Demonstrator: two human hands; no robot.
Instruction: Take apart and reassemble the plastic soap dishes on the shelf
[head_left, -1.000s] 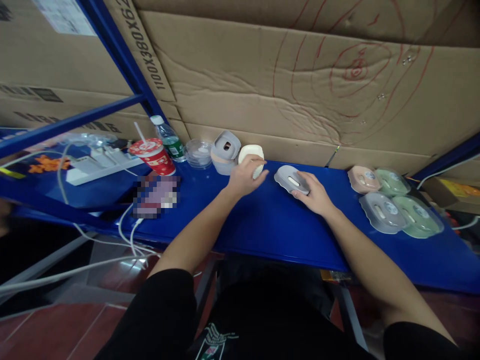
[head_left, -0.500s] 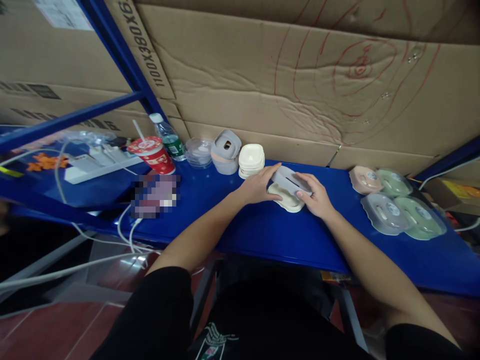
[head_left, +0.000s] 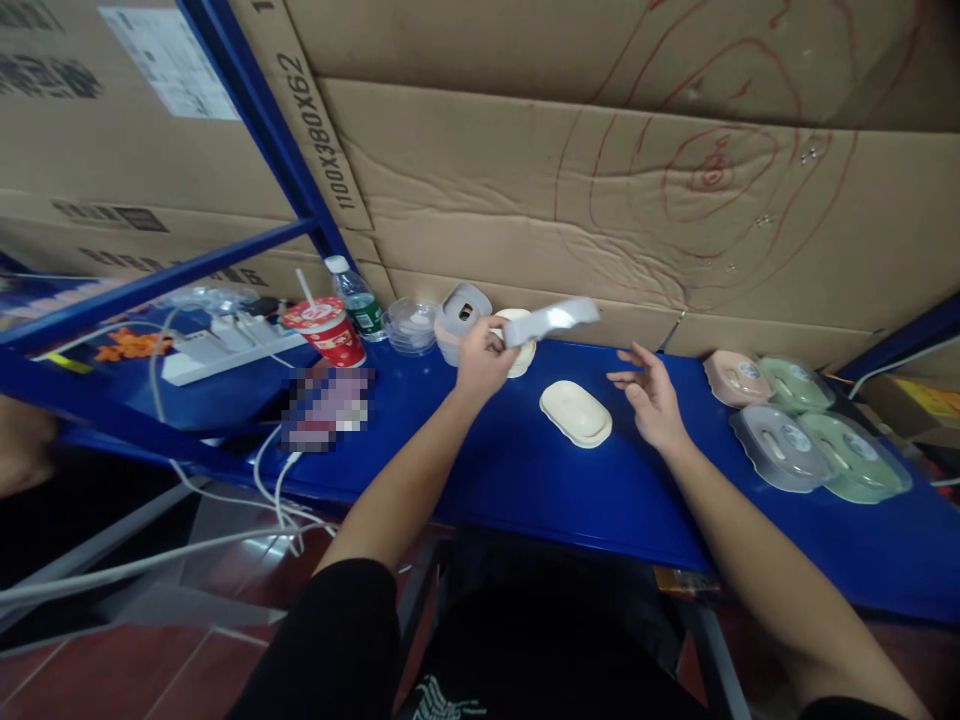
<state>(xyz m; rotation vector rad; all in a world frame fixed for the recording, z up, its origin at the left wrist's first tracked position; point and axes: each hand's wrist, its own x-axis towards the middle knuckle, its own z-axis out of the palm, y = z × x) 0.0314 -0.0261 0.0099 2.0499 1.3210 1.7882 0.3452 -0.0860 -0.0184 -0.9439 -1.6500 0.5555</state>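
My left hand (head_left: 484,357) grips one end of a grey plastic lid with a slot (head_left: 555,318), tilted and raised above the table, smeared a little by motion. Behind it, a stack of cream trays (head_left: 516,360) is partly hidden by the lid and hand. A single cream oval tray (head_left: 576,413) lies flat on the blue table (head_left: 510,470). To the right of that tray my right hand (head_left: 646,395) hovers with fingers apart, holding nothing.
Grey lids (head_left: 459,318) are stacked at the back, beside clear round covers (head_left: 411,325), a water bottle (head_left: 358,300) and a red cup (head_left: 330,330). Several packed boxes (head_left: 784,445) with clear covers sit at the right. A power strip (head_left: 232,345) and white cables (head_left: 274,490) are left.
The grey lid has been lifted off the cream tray and carried up and left by my left hand. My right hand has let go of it and moved right. The view has shifted slightly.
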